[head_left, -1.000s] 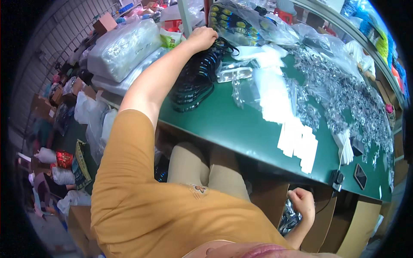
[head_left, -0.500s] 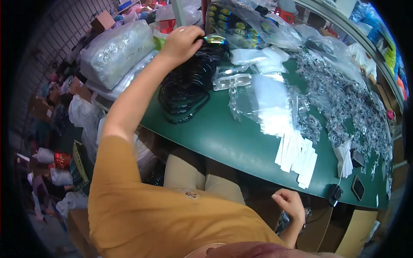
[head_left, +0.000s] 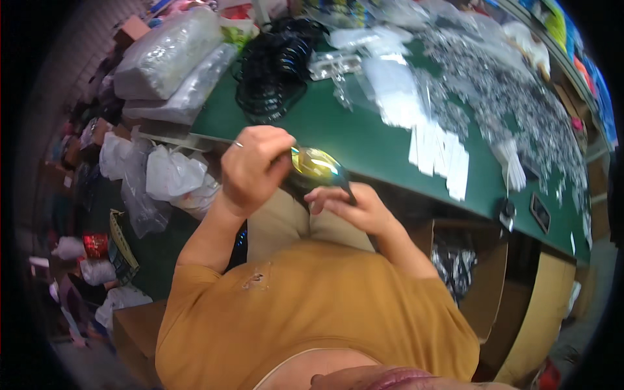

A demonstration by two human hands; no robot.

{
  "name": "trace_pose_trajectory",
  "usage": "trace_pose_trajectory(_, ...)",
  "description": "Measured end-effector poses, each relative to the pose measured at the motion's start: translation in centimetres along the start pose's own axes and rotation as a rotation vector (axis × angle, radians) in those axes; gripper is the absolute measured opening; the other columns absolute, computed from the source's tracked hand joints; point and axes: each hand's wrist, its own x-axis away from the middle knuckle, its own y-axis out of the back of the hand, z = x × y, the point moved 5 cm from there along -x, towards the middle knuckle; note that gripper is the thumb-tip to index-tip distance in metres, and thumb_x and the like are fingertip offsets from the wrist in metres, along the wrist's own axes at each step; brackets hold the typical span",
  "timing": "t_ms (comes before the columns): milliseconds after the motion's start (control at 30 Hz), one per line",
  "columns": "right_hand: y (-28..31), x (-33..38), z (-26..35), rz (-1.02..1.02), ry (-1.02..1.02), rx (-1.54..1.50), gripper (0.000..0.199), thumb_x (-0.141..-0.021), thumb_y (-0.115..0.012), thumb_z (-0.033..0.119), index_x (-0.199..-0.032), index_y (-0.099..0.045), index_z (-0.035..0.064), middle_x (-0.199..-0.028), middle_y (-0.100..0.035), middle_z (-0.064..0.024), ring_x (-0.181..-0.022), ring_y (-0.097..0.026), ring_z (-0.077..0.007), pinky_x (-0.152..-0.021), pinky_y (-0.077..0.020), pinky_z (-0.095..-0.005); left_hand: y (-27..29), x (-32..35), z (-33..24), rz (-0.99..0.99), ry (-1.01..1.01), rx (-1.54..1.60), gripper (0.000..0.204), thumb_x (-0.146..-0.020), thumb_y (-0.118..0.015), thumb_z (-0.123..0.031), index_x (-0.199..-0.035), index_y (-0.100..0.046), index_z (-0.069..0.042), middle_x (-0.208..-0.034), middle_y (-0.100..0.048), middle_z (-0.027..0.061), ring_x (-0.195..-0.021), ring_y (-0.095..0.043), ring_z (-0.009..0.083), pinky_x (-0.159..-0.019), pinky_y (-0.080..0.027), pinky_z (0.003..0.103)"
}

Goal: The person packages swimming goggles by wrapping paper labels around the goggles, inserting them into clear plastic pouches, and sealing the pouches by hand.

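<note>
A pair of dark-framed goggles (head_left: 318, 165) with a shiny yellow mirrored lens is held over my lap, just off the table's front edge. My left hand (head_left: 255, 162), a ring on one finger, is closed on the left end. At the other end, my right hand (head_left: 354, 207) has its fingers bent around the frame's lower right side, where a dark side piece crosses them. Motion blurs the goggles somewhat. A heap of similar black goggles (head_left: 273, 75) lies on the green table (head_left: 325, 123) beyond my left hand.
Clear plastic sleeves (head_left: 393, 88) and white paper strips (head_left: 442, 156) are spread mid-table. Crumpled clear packaging (head_left: 507, 97) covers the right side, with a phone (head_left: 539, 212) near the edge. Large wrapped bundles (head_left: 169, 58) stand at left. An open cardboard box (head_left: 484, 286) sits below the table.
My left hand has come back from the black heap to my lap with one pair of goggles. My right hand has risen from the lower right and meets it there. The view has tilted down.
</note>
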Motion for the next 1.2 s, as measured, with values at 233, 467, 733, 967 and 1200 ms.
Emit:
trace_pose_trajectory(233, 2.4, 0.5, -4.0, -0.412, -0.159, -0.255, 0.022, -0.103, -0.062, 0.015, -0.12, -0.065, 0.0004, -0.082, -0.065, -0.0022, -0.073, -0.061, -0.0096, -0.069, -0.0505, -0.0245, -6.1, 16.6, -1.1, 0.351, 1.27, 1.289, 0.019, -0.105, -0.057, -0.015, -0.115, -0.067, -0.002, -0.1, -0.069, 0.0059, -0.086, -0.066, 0.0152, -0.077, -0.051, 0.028)
trace_pose_trajectory(467, 0.1, -1.4, -6.5, -0.197, -0.089, 0.459, 0.032, -0.1, -0.064, 0.022, -0.127, -0.066, 0.0031, -0.113, -0.073, -0.0129, -0.102, -0.068, -0.0211, -0.093, -0.053, -0.0348, -7.0, 16.3, -4.5, 0.052, 1.421, 1.948, 0.023, -0.108, -0.051, -0.026, -0.12, -0.057, -0.008, -0.1, -0.067, 0.0092, -0.096, -0.066, 0.0246, -0.092, -0.053, 0.04)
trace_pose_trajectory(733, 17.0, -8.1, 0.4, -0.585, -0.017, 1.182, 0.031, -0.098, -0.064, 0.034, -0.111, -0.075, 0.0079, -0.106, -0.074, -0.017, -0.097, -0.07, -0.035, -0.085, -0.0541, -0.0418, -5.9, 19.0, -1.5, -0.217, 1.516, 1.676, 0.025, -0.108, -0.05, -0.018, -0.129, -0.055, -0.004, -0.101, -0.066, 0.0114, -0.093, -0.067, 0.0235, -0.085, -0.058, 0.042)
trace_pose_trajectory(967, 15.2, -14.9, -1.6, -0.418, -0.141, 1.432, 0.035, -0.093, -0.065, 0.04, -0.096, -0.077, 0.0069, -0.097, -0.073, -0.0169, -0.091, -0.071, -0.037, -0.079, -0.0555, -0.0478, -4.7, 18.4, -1.2, -0.132, 1.452, 1.534, 0.027, -0.108, -0.05, -0.017, -0.131, -0.055, -0.003, -0.098, -0.065, 0.0107, -0.09, -0.066, 0.0213, -0.082, -0.056, 0.038)
trace_pose_trajectory(1200, 12.1, -14.6, -3.0, -0.259, 0.109, 1.797, 0.025, -0.087, -0.071, 0.031, -0.082, -0.073, 0.0062, -0.098, -0.07, -0.0149, -0.087, -0.07, -0.0343, -0.078, -0.0546, -0.0484, -3.9, 19.0, -0.1, -0.156, 1.458, 1.528, 0.026, -0.108, -0.052, -0.017, -0.13, -0.055, -0.004, -0.098, -0.066, 0.0103, -0.091, -0.065, 0.0208, -0.082, -0.056, 0.038)
